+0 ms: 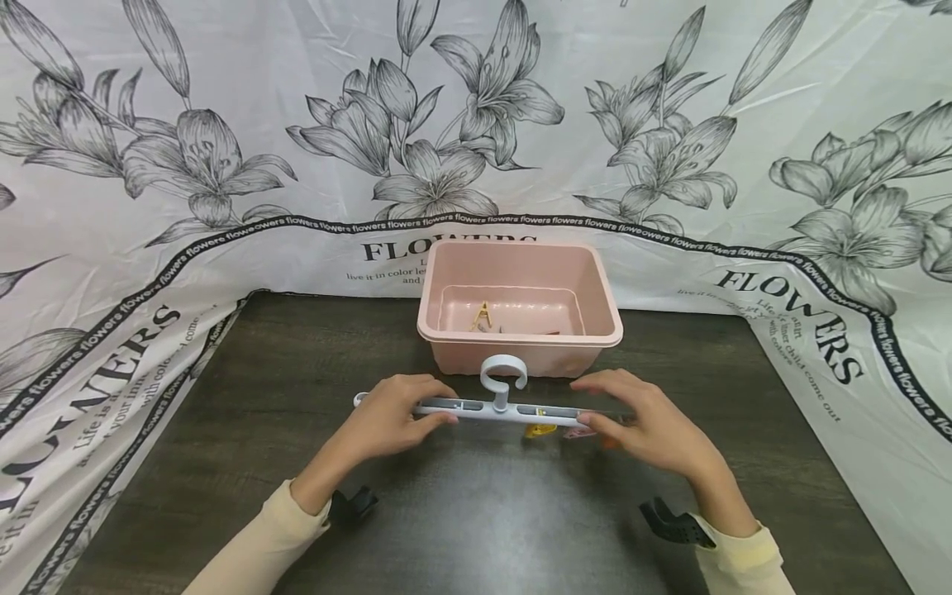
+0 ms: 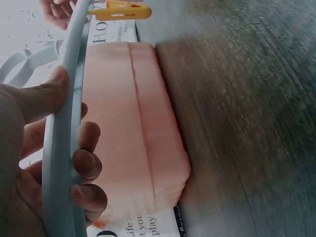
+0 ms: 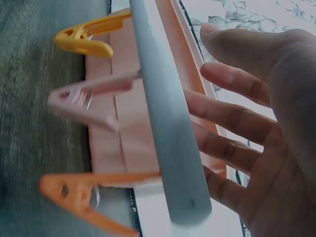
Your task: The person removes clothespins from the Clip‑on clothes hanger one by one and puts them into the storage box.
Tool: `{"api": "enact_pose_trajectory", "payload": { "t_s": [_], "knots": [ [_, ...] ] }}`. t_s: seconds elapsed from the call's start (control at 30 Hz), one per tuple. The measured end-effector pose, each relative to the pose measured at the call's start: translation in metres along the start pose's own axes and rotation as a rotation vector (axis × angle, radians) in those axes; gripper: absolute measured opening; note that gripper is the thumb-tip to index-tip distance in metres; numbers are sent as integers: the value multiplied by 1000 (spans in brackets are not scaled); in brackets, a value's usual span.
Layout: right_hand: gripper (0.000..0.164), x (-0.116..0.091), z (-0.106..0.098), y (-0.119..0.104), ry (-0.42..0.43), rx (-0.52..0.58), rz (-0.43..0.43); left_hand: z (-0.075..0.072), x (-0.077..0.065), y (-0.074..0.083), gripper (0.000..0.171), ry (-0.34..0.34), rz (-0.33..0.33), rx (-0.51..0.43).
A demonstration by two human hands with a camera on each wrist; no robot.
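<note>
A pale blue-grey clip hanger [image 1: 546,416] with a hook on top is held up level in front of the pink bin. My left hand [image 1: 394,417] grips its left part; the thumb presses one side while fingers [image 2: 88,164] curl round the other. At the other end my right hand [image 1: 658,426] has its fingers loosely extended beside the bar, thumb apart from it in the right wrist view. Three clips hang from the bar's right half: yellow [image 3: 89,48], pink [image 3: 74,106] and orange [image 3: 74,205]. They dangle below the bar, the orange one nearest its end.
Behind the hanger stands a pink plastic bin [image 1: 513,357] on the dark wooden table [image 1: 476,512]. A yellow clip [image 1: 484,313] and some small pieces lie inside it. White flower-printed cloth [image 1: 640,99] hangs behind and along both sides.
</note>
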State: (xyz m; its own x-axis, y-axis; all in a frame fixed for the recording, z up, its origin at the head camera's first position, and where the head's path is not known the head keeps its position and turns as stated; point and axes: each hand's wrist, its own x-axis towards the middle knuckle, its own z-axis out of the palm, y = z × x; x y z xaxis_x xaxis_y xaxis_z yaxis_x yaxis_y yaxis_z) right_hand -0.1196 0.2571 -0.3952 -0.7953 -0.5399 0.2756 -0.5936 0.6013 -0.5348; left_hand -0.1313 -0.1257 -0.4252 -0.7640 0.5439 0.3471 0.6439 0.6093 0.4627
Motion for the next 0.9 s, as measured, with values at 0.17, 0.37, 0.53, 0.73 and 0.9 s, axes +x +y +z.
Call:
{"api": "enact_pose_trajectory", "payload": {
  "t_s": [0.17,0.37,0.53,0.73,0.9],
  "knots": [
    [50,-5,-5,5,31,-1,40,-3,-4,-3,23,44,5,-7],
    [55,-9,-9,10,98,-29,36,-8,-11,-8,26,82,-10,-68],
    [55,-11,-11,12,115,26,64,-10,-14,-9,27,97,-43,-100],
    [53,-12,-10,16,83,94,99,-9,-17,-8,26,115,-92,-139],
    [54,-10,-6,17,69,142,95,-8,-20,-9,28,140,-110,-127]
  ]
}}
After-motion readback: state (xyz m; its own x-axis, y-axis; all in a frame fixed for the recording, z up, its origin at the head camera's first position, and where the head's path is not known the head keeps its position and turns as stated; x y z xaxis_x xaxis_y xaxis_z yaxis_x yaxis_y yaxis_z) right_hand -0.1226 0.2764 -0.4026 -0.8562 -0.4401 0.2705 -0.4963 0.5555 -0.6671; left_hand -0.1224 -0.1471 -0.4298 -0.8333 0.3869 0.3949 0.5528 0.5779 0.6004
